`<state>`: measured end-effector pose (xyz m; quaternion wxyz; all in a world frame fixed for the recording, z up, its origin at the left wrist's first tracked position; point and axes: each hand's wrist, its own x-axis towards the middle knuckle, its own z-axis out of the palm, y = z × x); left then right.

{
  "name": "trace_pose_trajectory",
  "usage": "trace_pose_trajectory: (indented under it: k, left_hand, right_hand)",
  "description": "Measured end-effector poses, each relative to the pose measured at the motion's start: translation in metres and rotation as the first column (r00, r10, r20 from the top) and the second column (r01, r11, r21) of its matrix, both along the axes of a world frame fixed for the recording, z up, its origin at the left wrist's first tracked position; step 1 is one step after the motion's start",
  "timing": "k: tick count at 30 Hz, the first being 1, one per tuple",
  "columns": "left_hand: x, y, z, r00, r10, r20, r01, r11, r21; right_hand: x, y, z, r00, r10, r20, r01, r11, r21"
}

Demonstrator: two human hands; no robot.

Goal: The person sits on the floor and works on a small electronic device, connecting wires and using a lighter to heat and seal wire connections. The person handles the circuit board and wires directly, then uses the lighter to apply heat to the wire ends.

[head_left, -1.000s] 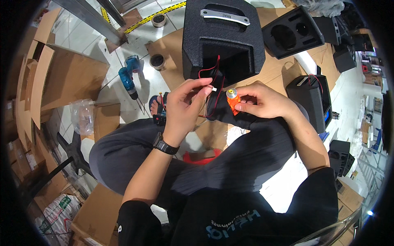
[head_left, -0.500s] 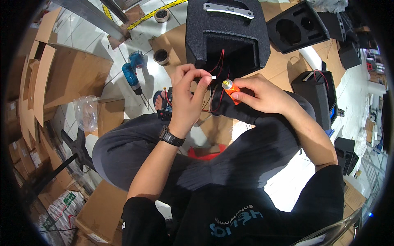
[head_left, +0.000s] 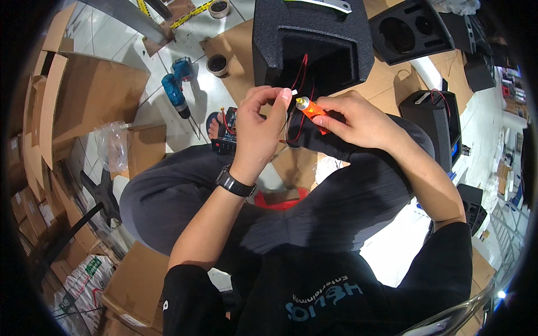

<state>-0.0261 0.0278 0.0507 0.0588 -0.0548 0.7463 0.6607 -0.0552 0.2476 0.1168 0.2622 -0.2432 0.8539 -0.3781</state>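
Between the fingertips of my left hand (head_left: 258, 120) is a small white wire connector (head_left: 294, 92), pinched at its end. My right hand (head_left: 358, 120) grips an orange glue tube (head_left: 314, 112), its yellow tip pointing up and left, just below the connector and apart from it. Thin red wires (head_left: 305, 70) run out of the rectangular opening in a black speaker cabinet (head_left: 263, 39) ahead of my hands. Left of my left wrist, a black circuit module (head_left: 224, 145) with a red wire lies by my foot, partly hidden by that hand.
A blue cordless drill (head_left: 175, 95) lies on the tiles at left, near a round tub (head_left: 217, 65) of dark bits. Cardboard boxes (head_left: 101, 92) crowd the left side. A black speaker front panel (head_left: 412, 33) and another cabinet (head_left: 423, 129) stand at right. Cardboard sheets cover the floor ahead.
The tube has tipped further left, its yellow tip coming nearer the white connector. My left fingertips have risen slightly. The whole view has shifted a little.
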Motion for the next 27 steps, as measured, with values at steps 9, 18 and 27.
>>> trace_pose_trajectory:
  k: [9, 18, 27]
  left_hand:
    - [0.0009, 0.0026, 0.0016, 0.998, 0.059, -0.024, -0.057, 0.995, 0.081]
    - [0.0017, 0.0053, 0.0018, 0.991, 0.132, 0.012, -0.132, 0.981, 0.141]
    - [0.0034, 0.005, -0.0008, 0.996, 0.087, -0.03, -0.085, 0.994, 0.07]
  right_hand:
    - [-0.001, 0.0, -0.0002, 1.0, -0.006, -0.001, 0.006, 1.0, 0.01]
    - [-0.0014, 0.0006, -0.0026, 1.0, 0.01, -0.015, -0.01, 1.0, 0.027]
    - [-0.0009, 0.0009, -0.0049, 1.0, 0.005, -0.024, -0.004, 0.999, 0.049]
